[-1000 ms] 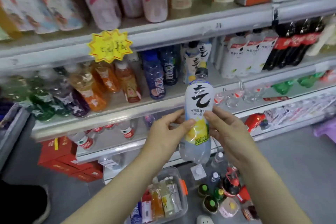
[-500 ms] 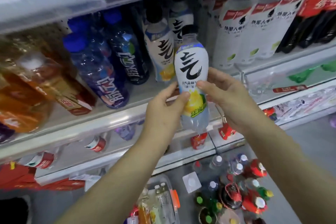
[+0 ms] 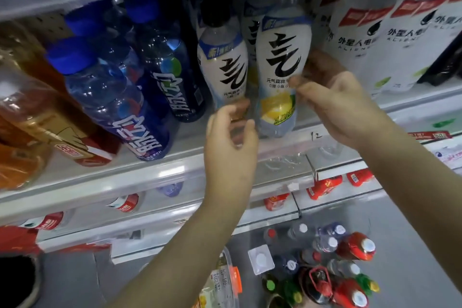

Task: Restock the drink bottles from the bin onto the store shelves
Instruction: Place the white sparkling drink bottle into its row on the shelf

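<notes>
A white-labelled lemon drink bottle (image 3: 282, 67) stands upright at the front of the middle shelf (image 3: 160, 170), to the right of a matching bottle (image 3: 223, 62). My right hand (image 3: 335, 102) grips its right side, thumb on the label and fingers behind it. My left hand (image 3: 231, 132) hovers by the bottle's lower left with its fingers loosely curled and holds nothing. A clear bin (image 3: 225, 280) holding bottles sits on the floor below.
Blue bottles (image 3: 120, 97) lean on the shelf to the left and amber tea bottles (image 3: 27, 117) lie further left. White-labelled bottles (image 3: 390, 40) fill the right. Several loose bottles (image 3: 332, 265) stand on the floor beside the bin. Lower shelves hold red-labelled bottles.
Both hands carried the lemon bottle up and forward onto the middle shelf beside its twin. My left hand has come off the bottle while the right keeps its grip.
</notes>
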Motion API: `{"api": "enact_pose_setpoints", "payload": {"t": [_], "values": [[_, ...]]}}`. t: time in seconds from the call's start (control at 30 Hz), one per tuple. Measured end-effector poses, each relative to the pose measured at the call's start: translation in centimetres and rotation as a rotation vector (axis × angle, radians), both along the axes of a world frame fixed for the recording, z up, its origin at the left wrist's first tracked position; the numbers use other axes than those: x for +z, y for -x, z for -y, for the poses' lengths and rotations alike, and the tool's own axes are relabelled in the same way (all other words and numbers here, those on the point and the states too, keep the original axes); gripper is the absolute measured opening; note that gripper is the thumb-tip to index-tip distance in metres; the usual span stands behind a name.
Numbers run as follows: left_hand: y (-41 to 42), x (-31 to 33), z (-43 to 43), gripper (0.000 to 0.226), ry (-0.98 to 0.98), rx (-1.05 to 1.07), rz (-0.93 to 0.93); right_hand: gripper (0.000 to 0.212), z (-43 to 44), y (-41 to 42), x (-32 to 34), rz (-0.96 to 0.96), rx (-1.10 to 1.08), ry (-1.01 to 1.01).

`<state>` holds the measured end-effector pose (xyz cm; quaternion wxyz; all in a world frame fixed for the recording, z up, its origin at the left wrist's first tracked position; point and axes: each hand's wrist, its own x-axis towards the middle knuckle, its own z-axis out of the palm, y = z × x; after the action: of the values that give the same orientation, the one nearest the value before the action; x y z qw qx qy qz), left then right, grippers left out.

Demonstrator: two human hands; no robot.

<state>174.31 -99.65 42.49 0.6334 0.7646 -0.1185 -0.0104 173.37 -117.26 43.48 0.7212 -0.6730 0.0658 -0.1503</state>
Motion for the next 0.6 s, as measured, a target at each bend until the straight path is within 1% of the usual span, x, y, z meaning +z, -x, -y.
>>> {"api": "enact_pose_setpoints", "payload": {"t": [0.07,0.13,0.23,0.33,0.37,0.43,0.47,0.57,0.6], "values": [[-0.2,-0.2,-0.5,0.028,0.022,0.079,0.041,0.057,0.3,-0.6,-0.1,0.004,0.004,0.021],[-0.9,-0.2,-0.7,0.038,0.035,0.112,0.054,0.065,0.4,-0.9,-0.4,0.014,0.018,0.02],[-2.3,-0.3,-0.7,0.049,0.037,0.103,0.017,0.064,0.1,-1.2,-0.5,0.017,0.045,0.02],[-3.5,-0.7,-0.6,0.053,0.027,0.093,-0.03,0.068,-0.1,-1.1,-0.6,-0.011,0.043,0.038],[-3.7,-0.9,-0.6,0.052,0.006,0.092,-0.038,0.069,-0.1,-0.9,-0.5,-0.021,0.04,0.068],[-4.1,-1.3,-0.6,0.052,-0.02,0.088,-0.033,0.063,0.1,-0.6,-0.7,-0.06,0.045,0.174],[-4.3,-1.5,-0.6,0.053,-0.021,0.088,-0.027,0.064,0.1,-0.5,-0.8,-0.085,0.058,0.237],[-4.7,-1.9,-0.6,0.054,-0.041,0.095,-0.011,0.085,-0.5,-0.2,-1.7,-0.132,0.049,0.386],[-4.8,-2.0,-0.6,0.054,-0.053,0.093,-0.003,0.087,-0.6,-0.2,-2.0,-0.131,0.026,0.414]]}}
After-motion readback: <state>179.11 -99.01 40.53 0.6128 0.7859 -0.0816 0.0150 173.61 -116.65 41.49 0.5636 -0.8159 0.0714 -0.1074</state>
